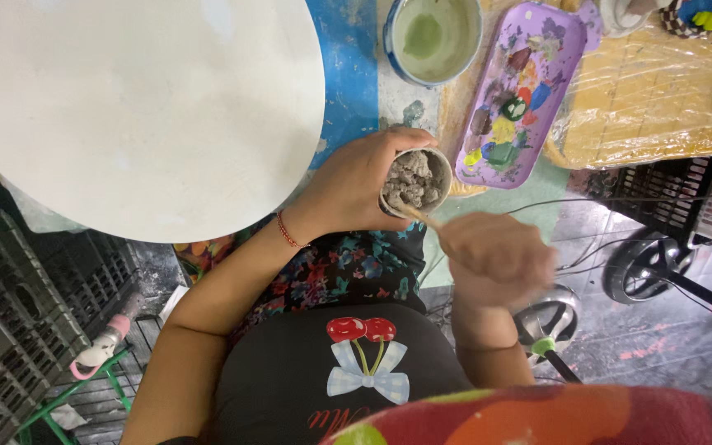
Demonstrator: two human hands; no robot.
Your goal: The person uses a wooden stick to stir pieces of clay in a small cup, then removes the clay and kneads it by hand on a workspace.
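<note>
My left hand (356,185) is wrapped around a small round cup of lumpy grey paste (415,183), beside the big white round board (138,111). My blurred right hand (496,259) pinches a thin wooden stick (419,216) dipped into it; the purple plastic paint palette (525,91) lies beyond.

We're in a craft or painting workshop here: a purple paint palette (517,95) smeared with mixed colours, a bowl of murky green rinse water (434,37), a worktable (356,58) spattered with blue paint and partly wrapped in plastic sheet, a big round white board (133,107), and stacked plastic crates (10,330) on a paint-stained floor
</note>
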